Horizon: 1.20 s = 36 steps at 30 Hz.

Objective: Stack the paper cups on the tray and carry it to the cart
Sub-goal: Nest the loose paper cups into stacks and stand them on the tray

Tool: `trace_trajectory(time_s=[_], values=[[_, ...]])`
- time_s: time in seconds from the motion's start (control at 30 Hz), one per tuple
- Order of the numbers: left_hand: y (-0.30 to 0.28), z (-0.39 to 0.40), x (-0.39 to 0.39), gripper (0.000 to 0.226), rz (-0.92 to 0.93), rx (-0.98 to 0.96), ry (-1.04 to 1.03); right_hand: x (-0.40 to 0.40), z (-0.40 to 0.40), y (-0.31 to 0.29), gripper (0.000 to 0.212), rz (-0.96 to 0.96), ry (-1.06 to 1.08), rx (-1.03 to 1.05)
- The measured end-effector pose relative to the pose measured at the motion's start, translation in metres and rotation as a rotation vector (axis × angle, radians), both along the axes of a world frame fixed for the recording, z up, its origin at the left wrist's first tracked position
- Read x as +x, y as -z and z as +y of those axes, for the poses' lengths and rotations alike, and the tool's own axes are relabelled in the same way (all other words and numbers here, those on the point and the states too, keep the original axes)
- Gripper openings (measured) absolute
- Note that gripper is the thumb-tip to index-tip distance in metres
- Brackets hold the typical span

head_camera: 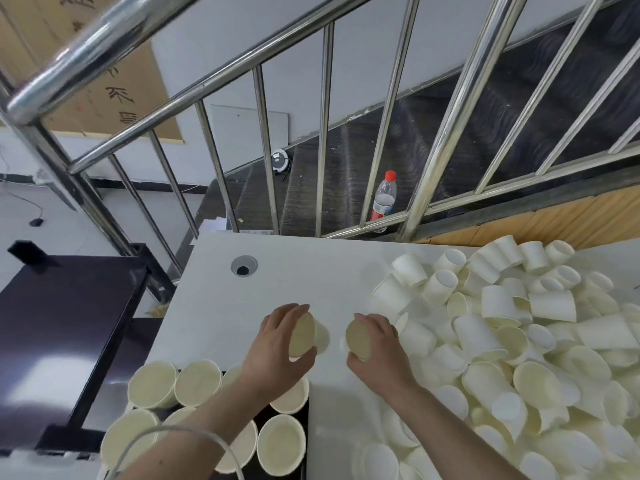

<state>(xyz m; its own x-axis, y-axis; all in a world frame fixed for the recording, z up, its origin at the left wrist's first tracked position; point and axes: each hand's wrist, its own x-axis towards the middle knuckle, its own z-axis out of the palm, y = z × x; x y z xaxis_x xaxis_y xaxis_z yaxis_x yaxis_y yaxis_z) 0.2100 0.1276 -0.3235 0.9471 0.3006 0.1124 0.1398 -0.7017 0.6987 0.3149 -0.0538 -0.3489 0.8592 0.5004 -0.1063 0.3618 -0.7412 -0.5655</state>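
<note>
At the lower left, upright cups [281,444] are seen on the dark tray [304,424]. At centre, one cup [306,336] is gripped by the left hand [277,344] and another [358,337] by the right hand [379,348]. They should be nested squarely, then lowered onto a stack. The loose pile [519,323] lies at right.

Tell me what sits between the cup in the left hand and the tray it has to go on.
Nothing visible blocks it. The left hand holds a cup above the white table, just beyond the tray. The upright cups already fill most of the tray, so it would likely nest into one of them.
</note>
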Motion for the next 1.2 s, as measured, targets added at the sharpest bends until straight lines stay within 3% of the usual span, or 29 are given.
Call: trace_trajectory(time_s=[0.23, 0.4, 0.67, 0.93, 1.2], values=[[-0.007, 0.024, -0.061, 0.068, -0.057, -0.014, -0.037, -0.048, 0.013, -0.023, 0.069, -0.052, 0.005, 0.179], [-0.014, 0.034, -0.102, 0.067, -0.073, 0.006, -0.036, -0.095, 0.026, -0.042, 0.065, -0.067, -0.12, 0.26], [-0.006, 0.044, -0.147, 0.071, 0.013, 0.058, 0.019, -0.149, 0.03, -0.046, 0.066, -0.036, -0.276, 0.121], [-0.001, 0.048, -0.159, 0.075, 0.166, 0.12, 0.082, -0.167, 0.032, -0.035, 0.068, -0.017, -0.304, -0.005], [-0.009, 0.037, -0.152, 0.07, 0.179, 0.183, 0.147, -0.164, 0.036, -0.028, 0.071, 0.0, -0.315, -0.073]])
